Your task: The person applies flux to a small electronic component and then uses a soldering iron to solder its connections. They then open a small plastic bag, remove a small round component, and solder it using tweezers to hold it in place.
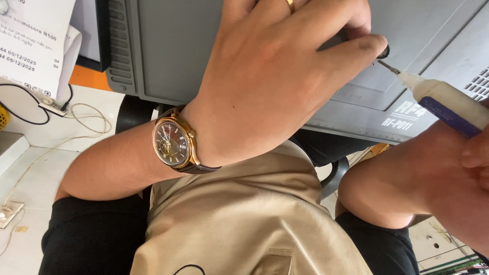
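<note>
My left hand [270, 76] lies across a grey plastic device casing [173, 51] that rests on my lap. Its thumb and forefinger pinch a small black part [385, 51] against the casing. There is a gold ring on one finger, and a gold wristwatch [173, 143] with a brown strap on the wrist. At the right edge, my right hand [476, 153] grips a screwdriver [443, 102] with a white and blue handle. Its thin metal tip [388, 66] points at the casing just below the black part.
A printed paper slip [30, 40] hangs at the top left. White cables [76, 109] and a plug lie on the white floor, with a wall-type socket [10, 211] lower left. A black chair [333, 173] shows under my beige shirt [229, 219].
</note>
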